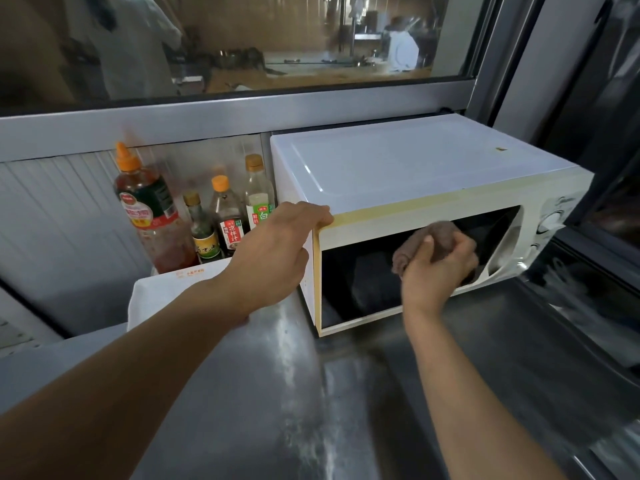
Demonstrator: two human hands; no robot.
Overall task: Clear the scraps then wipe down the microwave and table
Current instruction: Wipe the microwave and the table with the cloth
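Observation:
A white microwave (pixel 398 168) stands on the steel table (pixel 277 393) at the back right, its dark door window facing me. My left hand (pixel 273 251) grips the microwave's top left front corner, fingers curled over the edge. My right hand (pixel 436 268) is closed on a bunched brown cloth (pixel 440 233), which presses against the door glass near its middle.
Several sauce bottles (pixel 152 209) stand in the corner to the left of the microwave, against the metal wall. A white paper bag (pixel 162 292) sits in front of them under my left forearm. A glass window runs above, and a dark frame flanks the right.

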